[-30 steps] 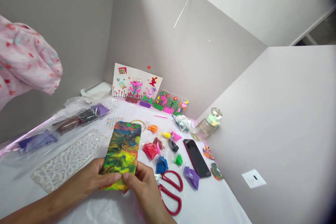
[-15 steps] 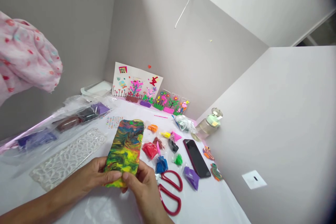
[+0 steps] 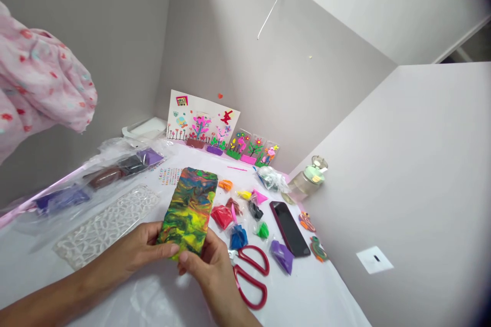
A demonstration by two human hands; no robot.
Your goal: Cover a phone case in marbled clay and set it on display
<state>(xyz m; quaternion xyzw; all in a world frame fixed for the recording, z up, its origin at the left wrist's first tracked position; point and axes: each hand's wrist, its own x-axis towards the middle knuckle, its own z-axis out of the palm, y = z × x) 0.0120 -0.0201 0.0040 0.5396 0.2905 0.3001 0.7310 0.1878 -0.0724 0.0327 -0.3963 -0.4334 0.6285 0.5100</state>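
Note:
Between my hands is a flat, rectangular slab of marbled modelling clay (image 3: pixel 190 207), swirled in yellow, green, blue, orange and dark tones. It tilts up towards me above the table. My left hand (image 3: pixel 151 245) grips its lower left edge, thumb on the front face. The lower right corner is pinched by my right hand (image 3: pixel 205 260), the thumb in front and the other fingers partly hidden behind. Red-handled scissors (image 3: pixel 253 276) lie just right of my right hand, their blades mostly hidden. Small bags of clay, including red (image 3: pixel 221 216) and blue (image 3: pixel 238 236), lie beyond.
A patterned clear sheet (image 3: pixel 107 225) and bagged clay (image 3: pixel 107 176) lie left. To the right are a phone (image 3: pixel 289 229), a purple clay bag (image 3: pixel 282 256) and a bottle (image 3: pixel 307 184). A decorated board (image 3: pixel 203 117) leans against the back wall.
The slab and both hands have shifted slightly up and to the right in view. The background has also shifted a little. Both hands keep their hold.

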